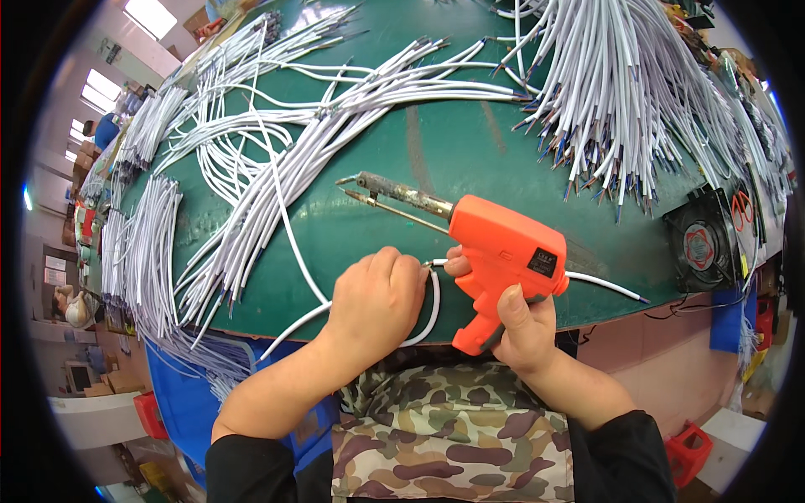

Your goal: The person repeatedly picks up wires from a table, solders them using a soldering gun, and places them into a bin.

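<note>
My right hand (527, 331) is wrapped around the handle of an orange soldering gun (507, 243). Its metal tip (352, 182) points to the left, above the table and clear of the cables. My left hand (377, 293) is closed in a pinch at the end of a white cable (436, 298), which curves down beside the fingers. A second white cable end reaches the same spot from under the gun, close to my right fingertips. Its other end (612, 287) sticks out to the right behind the gun. The exact joint between the fingertips is too small to make out.
Bundles of white cables (310, 159) spread over the green table (369, 218) to the left. A large heap of cables (612, 92) hangs in at the far right. A black fan (700, 239) stands on the right edge. Below left is a blue bin (180, 402).
</note>
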`<state>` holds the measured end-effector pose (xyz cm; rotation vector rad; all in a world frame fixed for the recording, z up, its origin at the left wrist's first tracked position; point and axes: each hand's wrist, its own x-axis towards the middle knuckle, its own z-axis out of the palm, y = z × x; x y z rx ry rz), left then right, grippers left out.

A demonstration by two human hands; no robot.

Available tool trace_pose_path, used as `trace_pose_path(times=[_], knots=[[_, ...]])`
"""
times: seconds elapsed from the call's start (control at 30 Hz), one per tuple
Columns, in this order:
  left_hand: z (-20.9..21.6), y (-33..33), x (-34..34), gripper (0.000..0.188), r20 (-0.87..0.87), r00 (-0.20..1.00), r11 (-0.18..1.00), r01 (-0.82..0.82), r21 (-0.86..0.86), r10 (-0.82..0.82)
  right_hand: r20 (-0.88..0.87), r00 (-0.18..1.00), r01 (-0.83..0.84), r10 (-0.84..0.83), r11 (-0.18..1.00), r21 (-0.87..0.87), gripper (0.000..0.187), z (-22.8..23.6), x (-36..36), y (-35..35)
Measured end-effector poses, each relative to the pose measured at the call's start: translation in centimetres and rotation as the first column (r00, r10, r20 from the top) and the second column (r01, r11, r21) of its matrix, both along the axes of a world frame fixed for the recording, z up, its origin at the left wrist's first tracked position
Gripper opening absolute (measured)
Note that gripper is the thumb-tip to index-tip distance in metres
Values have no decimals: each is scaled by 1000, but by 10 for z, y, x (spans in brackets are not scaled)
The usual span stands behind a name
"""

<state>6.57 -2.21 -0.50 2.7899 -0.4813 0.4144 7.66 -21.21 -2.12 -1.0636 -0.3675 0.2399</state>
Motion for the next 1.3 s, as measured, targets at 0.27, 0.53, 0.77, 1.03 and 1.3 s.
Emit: trace_pose_path(times=[0.27,0.53,0.77,1.03,1.3], knots=[[4,0,-3,11,-83,997,984,-11,-178,-4,4,1000,-7,7,1000,4,58,1,1,1],[-4,3,-8,22,37,997,957,79,-279,-72,1,1000,-6,6,1000,-3,59,0,0,-1],[-3,11,-9,27,26,990,935,140,-324,-139,-12,1000,-11,11,1000,-1,59,1,0,-1],[-4,14,-8,26,18,984,934,176,-312,-180,-25,1000,-16,16,1000,10,59,1,1,0],[-6,13,-10,28,56,984,950,180,-254,-172,-10,1000,10,-12,991,-136,70,5,-20,-37]])
